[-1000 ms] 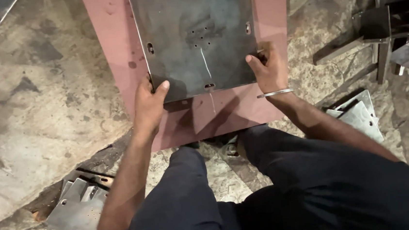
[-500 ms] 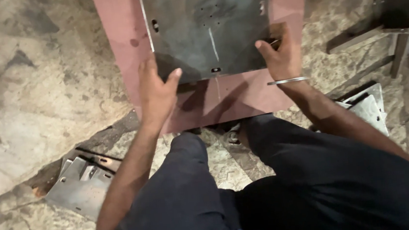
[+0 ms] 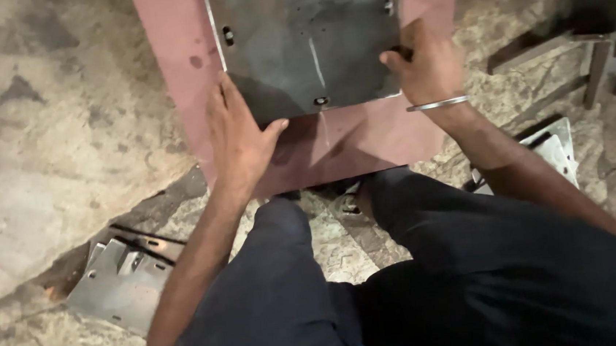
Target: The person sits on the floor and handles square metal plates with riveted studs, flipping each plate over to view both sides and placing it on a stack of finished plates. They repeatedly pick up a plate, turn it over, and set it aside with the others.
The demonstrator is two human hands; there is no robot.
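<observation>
Left hand (image 3: 236,138) fingers clamped on grey steel plate (image 3: 305,41) corner | right hand (image 3: 428,65) likewise | square it evenly over reddish-brown metal sheet (image 3: 176,73).

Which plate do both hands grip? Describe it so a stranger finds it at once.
Start at the reddish-brown panel lying on the stone floor. On top lies the grey steel plate, gripped by the left hand and right hand. Unlike the bent brackets nearby, it is flat, with small holes.
</observation>
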